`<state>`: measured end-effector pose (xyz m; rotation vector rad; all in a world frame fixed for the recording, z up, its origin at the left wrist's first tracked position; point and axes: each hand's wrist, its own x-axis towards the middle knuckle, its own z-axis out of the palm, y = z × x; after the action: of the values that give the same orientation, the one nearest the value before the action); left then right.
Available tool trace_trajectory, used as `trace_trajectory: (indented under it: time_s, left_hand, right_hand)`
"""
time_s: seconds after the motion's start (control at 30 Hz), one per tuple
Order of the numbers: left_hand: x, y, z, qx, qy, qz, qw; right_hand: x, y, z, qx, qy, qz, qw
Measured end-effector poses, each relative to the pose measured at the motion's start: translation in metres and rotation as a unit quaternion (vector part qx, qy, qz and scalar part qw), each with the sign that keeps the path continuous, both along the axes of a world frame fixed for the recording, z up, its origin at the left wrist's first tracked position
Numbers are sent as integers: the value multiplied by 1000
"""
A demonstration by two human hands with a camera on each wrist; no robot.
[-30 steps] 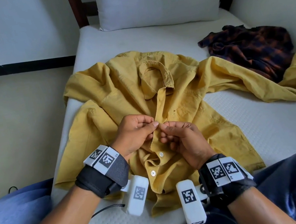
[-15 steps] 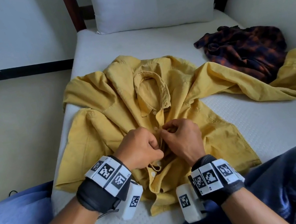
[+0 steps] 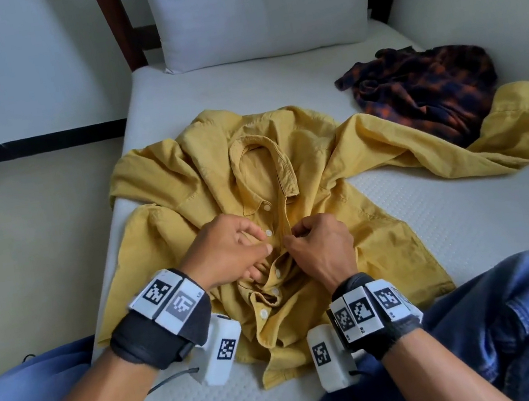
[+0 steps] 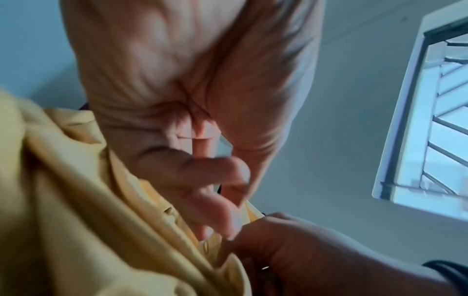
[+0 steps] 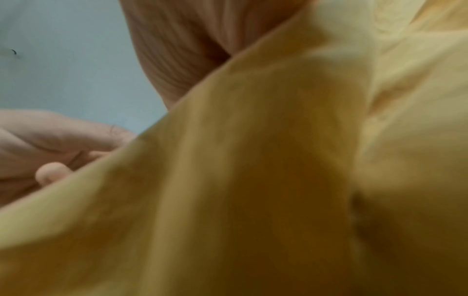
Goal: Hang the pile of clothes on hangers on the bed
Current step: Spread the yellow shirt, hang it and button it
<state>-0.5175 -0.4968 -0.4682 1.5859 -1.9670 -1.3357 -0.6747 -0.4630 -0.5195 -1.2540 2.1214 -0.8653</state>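
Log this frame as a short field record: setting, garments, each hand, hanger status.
setting: white bed, pillow at its head
garment in work: yellow shirt, spread front up, collar toward the pillow
other garment: dark plaid shirt, crumpled, partly under the yellow sleeve
left hand: pinches the button placket
right hand: grips the opposite placket edge
hanger: none visible

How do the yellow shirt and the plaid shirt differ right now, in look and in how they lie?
The yellow shirt is plain and spread front up on the mattress; the plaid shirt is dark checked and crumpled in a heap. The left hand and right hand pinch the yellow shirt's placket; nothing holds the plaid shirt. Neither has a hanger showing.
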Motion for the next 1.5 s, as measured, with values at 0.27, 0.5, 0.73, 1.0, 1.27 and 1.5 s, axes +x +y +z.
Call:
trace_trajectory:
  time_s: [0.27,0.5,0.73,1.0,1.27,1.5]
  left_hand:
    - [-32,-47,-1,-158,-235,-118,952]
    - [-45,-56,-31,-157,-336,-150,917]
    - [-44,-51,-40,-126,-366,-153,909]
    - [-38,-47,-29,-96,-296,-130,941]
    - [-14,-45,-27,3,9,34,999]
    - [-10,-28,-36,45,187,137,972]
  right_hand:
    - [-3,2,2,16,-4,12,1000]
    - [-4,2,4,-14,-6,10,1000]
    - [-3,-1,5,-51,-18,60,997]
    - [-4,4,12,-23,-8,68,997]
    - [-11,-14,9,12,65,98,993]
    - [-26,-4,28,-49,42,68,996]
